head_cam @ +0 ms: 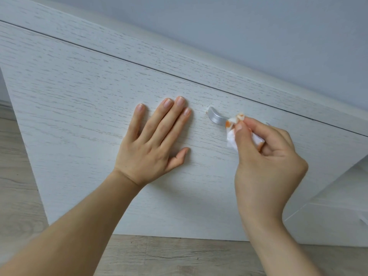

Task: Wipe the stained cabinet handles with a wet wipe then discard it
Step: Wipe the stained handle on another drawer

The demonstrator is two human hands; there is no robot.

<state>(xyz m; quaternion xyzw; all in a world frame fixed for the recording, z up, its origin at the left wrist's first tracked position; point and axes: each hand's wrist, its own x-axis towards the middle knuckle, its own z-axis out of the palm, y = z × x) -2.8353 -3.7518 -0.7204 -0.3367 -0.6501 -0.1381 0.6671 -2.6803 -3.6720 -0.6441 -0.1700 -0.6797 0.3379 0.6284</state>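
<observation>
A silver curved handle (215, 116) is fixed to the white wood-grain cabinet door (83, 100). My right hand (266, 162) pinches a crumpled white wet wipe (233, 124) with orange stains and presses it against the handle's right part. That hand and the wipe hide the handle's right end. A small orange speck shows at the handle's left end. My left hand (155, 144) lies flat on the door with fingers spread, just left of the handle and apart from it.
The cabinet's top panel (179, 46) runs along above the door, with a pale grey wall (278, 36) behind. Light wood-look floor (179, 255) lies below. Another white cabinet part (334, 222) stands at the lower right.
</observation>
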